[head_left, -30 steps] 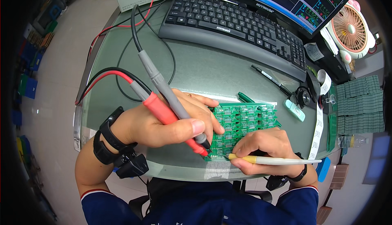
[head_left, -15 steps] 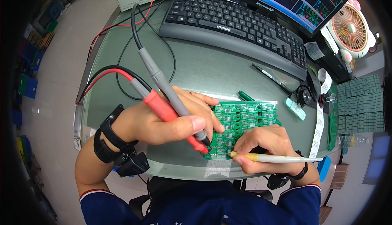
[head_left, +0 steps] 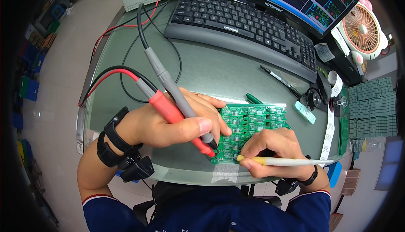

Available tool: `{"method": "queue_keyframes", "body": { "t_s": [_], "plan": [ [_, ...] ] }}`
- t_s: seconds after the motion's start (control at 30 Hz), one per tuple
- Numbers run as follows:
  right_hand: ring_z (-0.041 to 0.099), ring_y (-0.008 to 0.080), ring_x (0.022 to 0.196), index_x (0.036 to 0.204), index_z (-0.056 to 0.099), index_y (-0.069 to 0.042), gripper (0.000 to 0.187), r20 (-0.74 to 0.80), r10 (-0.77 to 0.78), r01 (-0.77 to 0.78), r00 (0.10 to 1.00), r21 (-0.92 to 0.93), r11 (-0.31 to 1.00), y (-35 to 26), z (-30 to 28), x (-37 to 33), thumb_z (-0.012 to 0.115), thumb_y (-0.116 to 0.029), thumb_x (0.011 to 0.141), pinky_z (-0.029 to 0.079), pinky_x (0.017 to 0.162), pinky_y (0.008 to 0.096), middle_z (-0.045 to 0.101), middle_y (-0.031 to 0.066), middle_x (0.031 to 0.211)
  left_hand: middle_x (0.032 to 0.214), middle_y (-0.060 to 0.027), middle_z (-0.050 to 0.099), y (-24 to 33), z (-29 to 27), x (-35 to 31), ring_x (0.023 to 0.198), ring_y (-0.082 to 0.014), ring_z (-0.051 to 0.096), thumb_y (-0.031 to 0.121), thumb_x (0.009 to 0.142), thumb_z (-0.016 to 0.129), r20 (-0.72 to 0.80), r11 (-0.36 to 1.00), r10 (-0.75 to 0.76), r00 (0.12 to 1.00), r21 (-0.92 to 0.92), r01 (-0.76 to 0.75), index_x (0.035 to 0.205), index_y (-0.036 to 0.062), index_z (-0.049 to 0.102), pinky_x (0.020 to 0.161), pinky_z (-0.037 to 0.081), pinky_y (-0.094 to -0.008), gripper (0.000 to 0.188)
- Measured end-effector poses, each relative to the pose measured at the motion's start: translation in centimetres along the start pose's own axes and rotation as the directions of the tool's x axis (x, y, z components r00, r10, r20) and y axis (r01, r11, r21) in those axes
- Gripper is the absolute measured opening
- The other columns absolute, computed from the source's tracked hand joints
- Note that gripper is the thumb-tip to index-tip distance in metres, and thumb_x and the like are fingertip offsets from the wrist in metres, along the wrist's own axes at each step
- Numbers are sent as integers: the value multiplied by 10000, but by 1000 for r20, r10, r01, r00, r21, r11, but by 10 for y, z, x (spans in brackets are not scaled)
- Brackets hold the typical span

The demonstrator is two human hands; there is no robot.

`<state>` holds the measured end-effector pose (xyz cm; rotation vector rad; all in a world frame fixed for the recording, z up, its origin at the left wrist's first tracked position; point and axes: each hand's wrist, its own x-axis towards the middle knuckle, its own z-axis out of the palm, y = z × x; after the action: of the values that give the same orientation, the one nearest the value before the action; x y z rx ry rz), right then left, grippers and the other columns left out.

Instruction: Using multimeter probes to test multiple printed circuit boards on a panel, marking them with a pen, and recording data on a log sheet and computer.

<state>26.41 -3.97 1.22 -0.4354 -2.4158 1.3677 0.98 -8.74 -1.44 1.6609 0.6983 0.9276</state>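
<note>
My desk [head_left: 211, 69] carries it all, the keyboard [head_left: 242, 25] lying along its far side. The green board [head_left: 255, 124] is close to the desk's front edge, a little right of the middle. My left hand [head_left: 175, 133] covers its left side, and my right hand [head_left: 274, 147] rests over its near right part. The grey probe [head_left: 179, 99] and the red probe [head_left: 166, 107] slant down side by side to the board's near left corner. Their tips sit so close that, I judge, a small roll of my thumb could bring them together or skid one onto a neighbouring contact; a tug on the black lead [head_left: 141, 30] might do the same. Pushing too hard with the white stick [head_left: 291, 163] could nudge the board out from under them. My left thumb is pressed across both probes, the other fingers loosely spread, one on the board, another reaching its far left corner. My right thumb and finger pinch the stick's yellow end tightly, the rest curled in; whether its tip touches the board, I cannot tell.
</note>
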Motion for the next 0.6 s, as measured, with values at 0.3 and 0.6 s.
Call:
{"method": "queue_keyframes", "body": {
  "t_s": [0.3,0.6],
  "plan": [
    [662,175,607,759,566,-53,179,-3,-2,2,1000,2,1000,1,1,1,741,-83,785,513,538,273,658,48,703,799,-112,705,-1,0,1,936,-322,682,258,832,365,-5,1000,10,1000,10,-10,773,29,698,1054,353,-513,409],
    [641,172,568,759,567,-63,181,-2,-10,10,1000,-6,1000,2,2,-1,743,-97,785,490,508,276,647,38,683,795,-113,701,0,1,1,932,-321,684,259,825,362,7,1000,11,1000,28,-11,774,23,697,1061,355,-483,413]
  ]
}}
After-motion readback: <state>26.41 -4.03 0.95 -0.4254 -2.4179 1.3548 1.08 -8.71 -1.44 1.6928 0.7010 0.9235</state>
